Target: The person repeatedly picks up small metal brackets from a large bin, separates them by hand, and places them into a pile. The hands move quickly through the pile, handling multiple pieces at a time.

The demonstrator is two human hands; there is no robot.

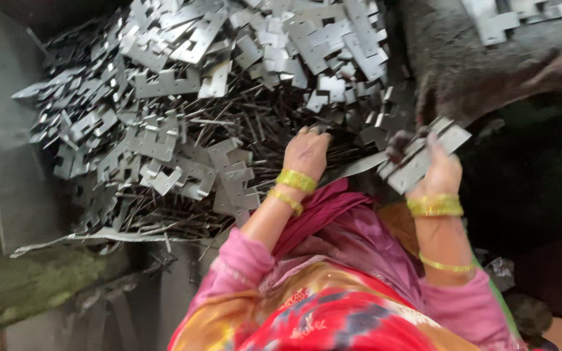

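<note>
A big heap of flat grey stamped metal plates (183,110) with notched edges fills a grey metal tray (14,162), mixed with thin dark metal strips. My left hand (306,151) reaches into the heap, its fingertips buried among the pieces at the pile's right side; what it grips is hidden. My right hand (438,170) is closed on a small stack of the flat metal plates (424,156), held out to the right of the tray. Both wrists wear yellow bangles, and the sleeves are pink.
More metal plates (502,19) lie on a dark grey cloth or sack at the top right. A mossy, dirty floor (27,286) shows at the lower left. Dark shadowed ground lies to the right. My colourful clothing fills the bottom centre.
</note>
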